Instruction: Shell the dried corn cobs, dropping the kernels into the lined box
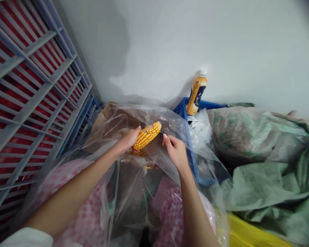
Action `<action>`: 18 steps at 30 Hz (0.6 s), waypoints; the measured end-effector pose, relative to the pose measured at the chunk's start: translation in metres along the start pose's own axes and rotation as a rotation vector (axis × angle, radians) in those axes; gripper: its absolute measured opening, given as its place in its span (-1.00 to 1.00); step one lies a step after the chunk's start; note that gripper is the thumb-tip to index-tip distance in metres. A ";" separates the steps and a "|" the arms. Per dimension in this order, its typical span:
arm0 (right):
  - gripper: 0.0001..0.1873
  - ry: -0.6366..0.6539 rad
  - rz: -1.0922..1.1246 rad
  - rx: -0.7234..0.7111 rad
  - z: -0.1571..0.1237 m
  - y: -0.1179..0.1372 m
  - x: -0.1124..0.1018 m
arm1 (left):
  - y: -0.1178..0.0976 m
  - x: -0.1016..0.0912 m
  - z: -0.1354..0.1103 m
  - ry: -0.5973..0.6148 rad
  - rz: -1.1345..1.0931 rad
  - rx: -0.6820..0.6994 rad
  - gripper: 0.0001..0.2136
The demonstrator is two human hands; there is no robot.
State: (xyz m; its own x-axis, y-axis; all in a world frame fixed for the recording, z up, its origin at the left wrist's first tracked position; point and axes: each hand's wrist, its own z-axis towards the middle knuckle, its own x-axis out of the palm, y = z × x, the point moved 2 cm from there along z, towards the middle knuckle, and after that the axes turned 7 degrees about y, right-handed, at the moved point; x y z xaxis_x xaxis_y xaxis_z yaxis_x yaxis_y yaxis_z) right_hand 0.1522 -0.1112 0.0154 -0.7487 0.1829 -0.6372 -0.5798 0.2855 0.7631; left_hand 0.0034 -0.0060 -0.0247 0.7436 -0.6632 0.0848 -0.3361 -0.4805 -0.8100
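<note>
My left hand [130, 140] is closed around the lower end of a yellow corn cob [148, 134], which tilts up to the right. A pale strip along its upper side shows where kernels are gone. To the right of the cob's tip is my right hand [175, 149], apart from it, with fingers curled and thumb against the index finger; whether anything is between them I cannot make out. Below the cob, loose kernels [138, 153] lie inside a cardboard box [105, 115] lined with a clear plastic sheet [154, 113]. The sheet also drapes over my legs.
Stacked plastic crates [32, 82] rise on the left. On the right stands a blue basket [193, 154] holding a bottle [196, 92] and a white plastic bag [199, 125]. Green-grey woven sacks [257, 137] lie beyond it, with something yellow [249, 233] below. A white wall [154, 51] is behind.
</note>
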 end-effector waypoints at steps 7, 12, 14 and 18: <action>-0.52 0.006 0.112 0.026 0.002 -0.001 0.004 | -0.007 -0.002 -0.001 -0.005 -0.017 -0.003 -0.56; -0.55 -0.167 0.565 0.144 0.012 -0.002 0.013 | -0.007 0.016 -0.007 0.227 -0.275 0.004 -0.45; -0.53 -0.231 0.643 0.210 0.015 -0.001 0.015 | -0.004 0.025 -0.009 0.309 -0.304 -0.039 -0.41; -0.49 -0.209 0.650 0.198 0.019 0.001 0.020 | 0.001 0.036 -0.009 0.308 -0.228 0.019 -0.52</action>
State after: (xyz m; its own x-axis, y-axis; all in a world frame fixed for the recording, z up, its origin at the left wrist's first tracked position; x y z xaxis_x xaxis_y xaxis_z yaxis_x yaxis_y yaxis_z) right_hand 0.1427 -0.0894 0.0020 -0.8343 0.5452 -0.0815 0.0479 0.2191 0.9745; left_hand 0.0242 -0.0352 -0.0169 0.5882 -0.6835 0.4322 -0.1695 -0.6267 -0.7606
